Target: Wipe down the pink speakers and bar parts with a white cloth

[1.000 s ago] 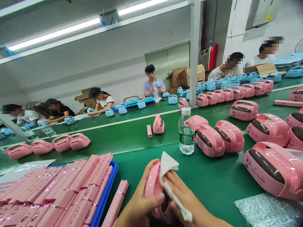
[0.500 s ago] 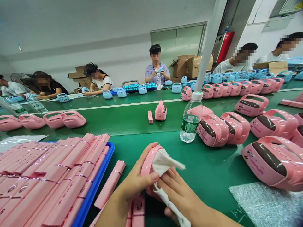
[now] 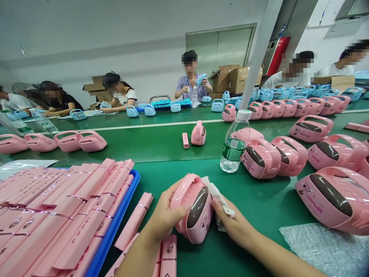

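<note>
My left hand (image 3: 164, 215) is closed around the handle side of a pink portable speaker (image 3: 198, 221) with a dark front window and a printed picture. The speaker is tilted, its front turned to the right. In my right hand (image 3: 230, 217) is a crumpled white cloth (image 3: 216, 194), pressed along the speaker's right side. Several pink microphone-like bars (image 3: 168, 256) lie on the green table below and left of my hands. A blue tray (image 3: 135, 181) at the left is heaped with more pink bars (image 3: 83, 200).
A water bottle (image 3: 234, 144) stands beyond my right hand, close to several pink speakers (image 3: 261, 157). Bubble wrap (image 3: 325, 246) lies at the right front. One speaker (image 3: 198, 133) and a small pink bar (image 3: 185, 140) sit straight ahead. Co-workers (image 3: 190, 82) sit across the table with blue speakers.
The cloth has moved off the speaker's front to its right side, uncovering the dark window and print. My right hand has shifted right and up. The co-worker opposite has raised a blue speaker.
</note>
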A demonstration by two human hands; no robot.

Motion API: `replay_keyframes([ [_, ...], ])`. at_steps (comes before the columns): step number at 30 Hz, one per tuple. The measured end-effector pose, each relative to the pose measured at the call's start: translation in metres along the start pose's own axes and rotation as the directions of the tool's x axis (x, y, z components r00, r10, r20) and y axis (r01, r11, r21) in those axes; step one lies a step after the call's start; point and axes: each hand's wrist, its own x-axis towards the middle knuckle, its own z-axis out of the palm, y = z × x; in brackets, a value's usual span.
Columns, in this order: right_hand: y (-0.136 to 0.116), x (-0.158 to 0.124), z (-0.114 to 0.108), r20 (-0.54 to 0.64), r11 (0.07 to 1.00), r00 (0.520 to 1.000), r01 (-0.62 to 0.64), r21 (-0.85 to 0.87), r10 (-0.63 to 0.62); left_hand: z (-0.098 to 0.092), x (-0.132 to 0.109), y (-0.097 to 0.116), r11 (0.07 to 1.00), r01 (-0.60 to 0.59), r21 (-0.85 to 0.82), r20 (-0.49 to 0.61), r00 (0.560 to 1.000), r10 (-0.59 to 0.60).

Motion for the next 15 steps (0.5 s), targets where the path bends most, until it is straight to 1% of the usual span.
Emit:
replay_keyframes([
  [1,0.0,0.001,-0.002,-0.003,0.998,0.999,-0.045,0.032,0.045,0.001,-0.001,0.001,0.999,0.002,0.034,0.008,1.0,-0.003],
  [3,-0.003,0.002,-0.006,0.003,0.994,0.996,-0.089,0.065,0.089,0.003,-0.002,0.005,0.996,0.024,0.089,0.018,1.0,-0.026],
  [5,-0.005,0.002,-0.009,-0.008,0.986,0.991,-0.129,0.105,0.13,0.006,-0.004,0.009,0.989,0.039,0.142,0.055,0.997,-0.047],
  [7,-0.006,0.001,-0.011,-0.016,0.977,0.987,-0.159,0.139,0.162,0.008,-0.004,0.013,0.979,0.0,0.203,0.147,0.989,-0.031],
  [9,-0.005,0.001,-0.011,-0.024,0.97,0.983,-0.177,0.165,0.184,0.01,-0.004,0.017,0.962,-0.072,0.263,0.232,0.973,0.009],
  [11,-0.003,0.0,-0.012,-0.032,0.965,0.98,-0.185,0.185,0.194,0.01,-0.004,0.018,0.944,-0.123,0.305,0.265,0.963,0.04],
  [15,0.001,-0.003,-0.01,-0.058,0.955,0.973,-0.205,0.213,0.222,0.012,-0.004,0.02,0.916,-0.176,0.359,0.294,0.953,0.067],
])
